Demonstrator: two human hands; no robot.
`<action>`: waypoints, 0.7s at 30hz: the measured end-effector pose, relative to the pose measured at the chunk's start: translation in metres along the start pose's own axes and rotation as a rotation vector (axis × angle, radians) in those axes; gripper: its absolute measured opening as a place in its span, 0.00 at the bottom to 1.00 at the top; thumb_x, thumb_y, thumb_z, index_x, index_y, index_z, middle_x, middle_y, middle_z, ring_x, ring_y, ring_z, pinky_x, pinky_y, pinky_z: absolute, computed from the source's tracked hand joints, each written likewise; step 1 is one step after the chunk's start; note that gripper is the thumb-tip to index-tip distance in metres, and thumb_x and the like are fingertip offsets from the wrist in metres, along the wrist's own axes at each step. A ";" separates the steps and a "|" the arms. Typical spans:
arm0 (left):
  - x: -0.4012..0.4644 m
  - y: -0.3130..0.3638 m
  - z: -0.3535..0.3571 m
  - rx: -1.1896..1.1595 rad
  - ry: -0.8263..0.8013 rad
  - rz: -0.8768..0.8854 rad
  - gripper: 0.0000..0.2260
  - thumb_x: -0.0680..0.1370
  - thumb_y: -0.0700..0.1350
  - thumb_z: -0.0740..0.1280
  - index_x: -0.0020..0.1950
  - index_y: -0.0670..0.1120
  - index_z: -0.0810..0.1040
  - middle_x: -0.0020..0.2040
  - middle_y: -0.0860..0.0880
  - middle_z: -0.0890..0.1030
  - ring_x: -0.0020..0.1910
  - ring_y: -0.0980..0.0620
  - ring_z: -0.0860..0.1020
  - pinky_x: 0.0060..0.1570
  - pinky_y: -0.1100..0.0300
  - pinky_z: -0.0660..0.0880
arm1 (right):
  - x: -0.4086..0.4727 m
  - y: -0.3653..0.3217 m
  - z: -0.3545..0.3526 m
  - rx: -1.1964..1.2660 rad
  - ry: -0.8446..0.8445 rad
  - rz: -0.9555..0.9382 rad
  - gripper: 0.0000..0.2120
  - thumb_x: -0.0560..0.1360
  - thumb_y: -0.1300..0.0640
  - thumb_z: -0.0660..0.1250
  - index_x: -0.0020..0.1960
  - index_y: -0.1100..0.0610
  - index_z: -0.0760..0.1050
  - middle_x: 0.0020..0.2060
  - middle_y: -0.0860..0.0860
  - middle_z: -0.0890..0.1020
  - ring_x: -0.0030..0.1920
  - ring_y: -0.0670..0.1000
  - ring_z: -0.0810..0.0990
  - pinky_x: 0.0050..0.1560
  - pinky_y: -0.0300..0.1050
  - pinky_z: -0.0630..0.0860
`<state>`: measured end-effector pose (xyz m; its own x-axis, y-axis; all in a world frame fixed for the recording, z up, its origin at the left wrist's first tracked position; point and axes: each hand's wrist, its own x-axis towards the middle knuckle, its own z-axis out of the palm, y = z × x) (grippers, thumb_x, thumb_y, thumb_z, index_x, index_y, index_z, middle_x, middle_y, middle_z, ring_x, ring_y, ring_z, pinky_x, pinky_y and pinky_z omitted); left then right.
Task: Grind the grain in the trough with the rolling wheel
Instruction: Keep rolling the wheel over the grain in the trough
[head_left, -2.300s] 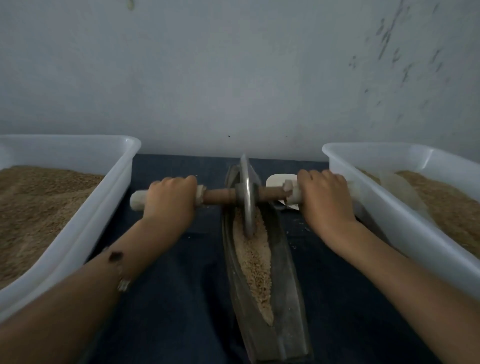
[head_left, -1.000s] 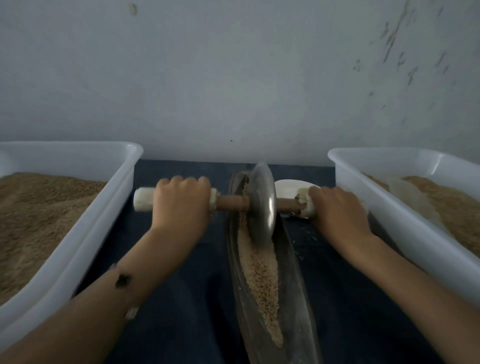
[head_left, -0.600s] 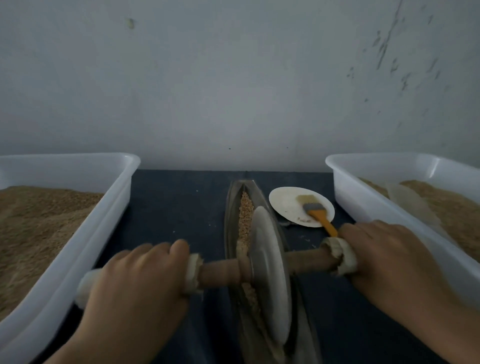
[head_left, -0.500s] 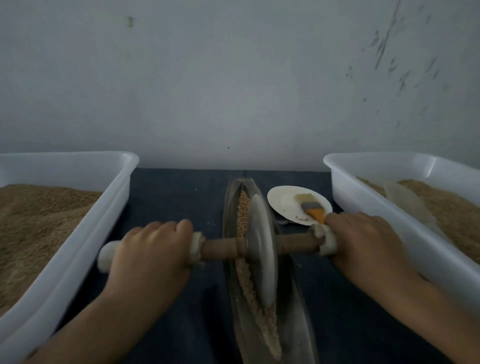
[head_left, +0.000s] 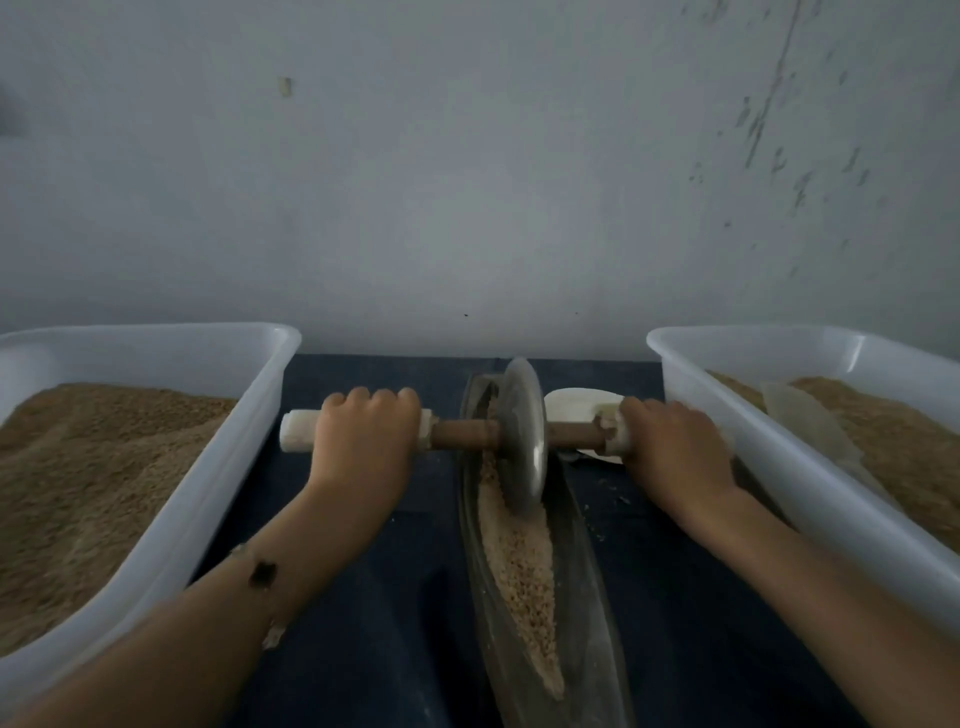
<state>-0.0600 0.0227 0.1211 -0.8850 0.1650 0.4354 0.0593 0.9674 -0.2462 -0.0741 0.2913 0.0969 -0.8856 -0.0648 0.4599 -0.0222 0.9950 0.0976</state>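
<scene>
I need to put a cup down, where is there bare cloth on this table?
Bare blue cloth lies between the left tub and the trough, under the left hand. Right of the trough, the strip by the right tub is narrower, crowded by the white plate.

Dim, flat, bluish light with weak shadows; no glare. Wide-angle bending curves the white tubs (head_left: 156, 467) at left and right edges; detail is soft throughout.
</scene>
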 end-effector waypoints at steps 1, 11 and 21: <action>-0.012 -0.002 -0.005 -0.022 -0.007 0.022 0.11 0.73 0.48 0.67 0.50 0.51 0.67 0.51 0.52 0.77 0.51 0.51 0.75 0.48 0.58 0.66 | -0.012 0.002 -0.005 0.033 -0.016 -0.011 0.10 0.74 0.59 0.62 0.54 0.50 0.71 0.47 0.50 0.79 0.47 0.53 0.76 0.44 0.47 0.68; -0.094 -0.015 -0.053 -0.214 0.209 0.274 0.17 0.49 0.34 0.74 0.29 0.46 0.69 0.24 0.48 0.69 0.22 0.46 0.69 0.25 0.57 0.64 | -0.082 0.017 -0.057 -0.051 -0.436 -0.036 0.14 0.72 0.44 0.64 0.39 0.40 0.58 0.37 0.40 0.69 0.36 0.38 0.67 0.36 0.33 0.63; -0.012 -0.019 0.017 -0.160 0.041 0.015 0.13 0.74 0.47 0.65 0.40 0.53 0.59 0.40 0.55 0.71 0.38 0.55 0.68 0.41 0.61 0.62 | -0.016 0.003 -0.019 0.034 0.005 -0.086 0.10 0.70 0.58 0.68 0.50 0.50 0.72 0.42 0.50 0.79 0.41 0.53 0.76 0.39 0.46 0.67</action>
<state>-0.0584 -0.0011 0.1056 -0.8642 0.1843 0.4682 0.1482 0.9825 -0.1132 -0.0508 0.2934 0.1064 -0.8776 -0.1500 0.4553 -0.1133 0.9878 0.1071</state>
